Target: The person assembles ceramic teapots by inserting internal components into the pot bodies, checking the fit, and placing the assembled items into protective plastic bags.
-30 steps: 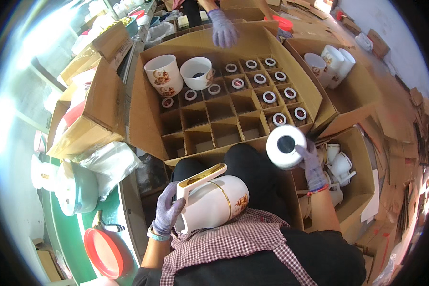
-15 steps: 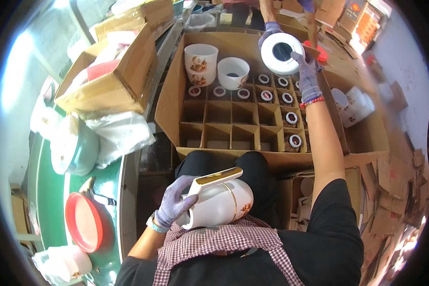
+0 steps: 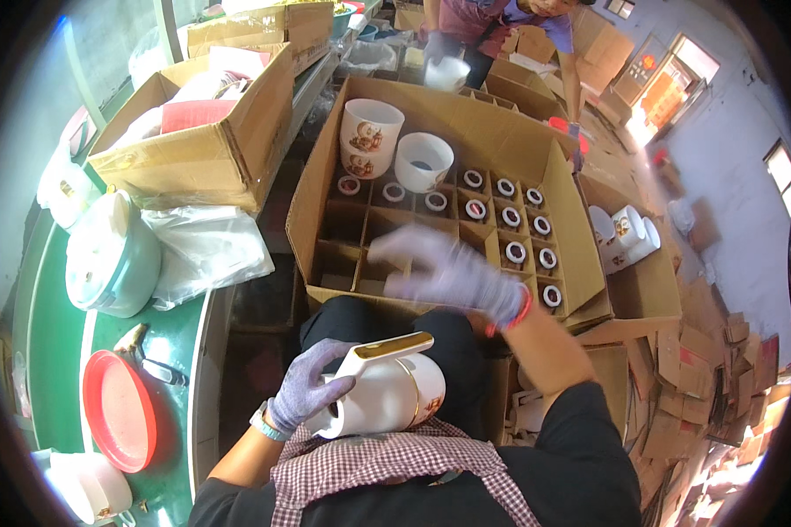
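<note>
My left hand (image 3: 312, 386), in a purple-grey glove, is closed round the mouth end of a white jug (image 3: 387, 400) with a gold-trimmed handle. The jug lies on its side across my lap, against my checked apron. My right hand (image 3: 453, 272), gloved too, is blurred over the near part of a divided carton (image 3: 576, 272); its fingers are apart and nothing shows in them. Several compartments hold dark items with white ring tops (image 3: 514, 255). Stacked white printed containers (image 3: 366, 132) and another white container (image 3: 424, 162) stand at the carton's far left.
On the green bench at left are a red basin (image 3: 119, 413), a pale teal pot (image 3: 114, 255) and a plastic bag (image 3: 206, 250). An open carton (image 3: 185, 132) stands beyond. Across from me a co-worker's gloved hand holds a white container (image 3: 446, 75). Flattened cardboard (image 3: 694, 378) lies at right.
My right hand has let go of the round white container and come back toward me over the divided carton. The co-worker holds a white container farther off. My left hand keeps the jug.
</note>
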Demonstrator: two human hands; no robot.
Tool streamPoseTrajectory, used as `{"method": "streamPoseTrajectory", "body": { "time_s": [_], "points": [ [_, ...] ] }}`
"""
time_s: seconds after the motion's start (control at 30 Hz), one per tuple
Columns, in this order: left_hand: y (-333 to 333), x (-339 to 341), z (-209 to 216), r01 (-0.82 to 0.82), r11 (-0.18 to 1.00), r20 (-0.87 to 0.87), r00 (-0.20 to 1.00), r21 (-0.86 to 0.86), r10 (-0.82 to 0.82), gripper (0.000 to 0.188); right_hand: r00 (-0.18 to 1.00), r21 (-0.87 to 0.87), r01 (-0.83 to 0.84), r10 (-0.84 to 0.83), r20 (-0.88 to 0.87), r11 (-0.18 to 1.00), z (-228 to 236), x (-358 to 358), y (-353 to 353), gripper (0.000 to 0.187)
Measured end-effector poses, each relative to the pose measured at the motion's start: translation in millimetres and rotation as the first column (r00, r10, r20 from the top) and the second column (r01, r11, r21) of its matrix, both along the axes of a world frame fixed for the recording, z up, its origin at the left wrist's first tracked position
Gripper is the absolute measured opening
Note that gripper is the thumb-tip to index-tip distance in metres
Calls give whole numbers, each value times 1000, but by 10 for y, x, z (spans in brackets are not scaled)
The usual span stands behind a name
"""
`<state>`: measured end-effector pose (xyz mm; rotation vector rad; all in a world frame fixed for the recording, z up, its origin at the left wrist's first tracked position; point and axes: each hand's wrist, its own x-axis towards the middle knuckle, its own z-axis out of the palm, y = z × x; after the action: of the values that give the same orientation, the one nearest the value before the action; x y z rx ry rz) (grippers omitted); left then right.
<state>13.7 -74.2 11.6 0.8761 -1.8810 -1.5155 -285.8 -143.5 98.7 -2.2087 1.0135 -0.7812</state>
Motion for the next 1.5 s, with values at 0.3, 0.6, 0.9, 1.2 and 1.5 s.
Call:
{"method": "streamPoseTrajectory", "body": {
  "time_s": [0.3,0.6,0.9,1.2,1.5],
  "points": [
    [4,65,-76,36,999,-23,999,22,-36,50,998,369,-49,29,60,928,-495,460,725,44],
    [37,56,4,14,997,9,1000,74,-14,49,980,467,48,-133,150,883,-442,250,384,38],
    [-66,-11,-27,-30,999,66,997,40,28,49,921,357,233,-323,219,905,-452,-224,-89,37],
    [-165,-140,-40,-78,995,113,991,60,71,47,875,237,450,-479,77,861,-762,-703,-718,38],
    [-170,-121,-6,-124,989,120,986,75,114,45,797,241,321,-399,454,916,-421,-410,-233,31]
  ]
}}
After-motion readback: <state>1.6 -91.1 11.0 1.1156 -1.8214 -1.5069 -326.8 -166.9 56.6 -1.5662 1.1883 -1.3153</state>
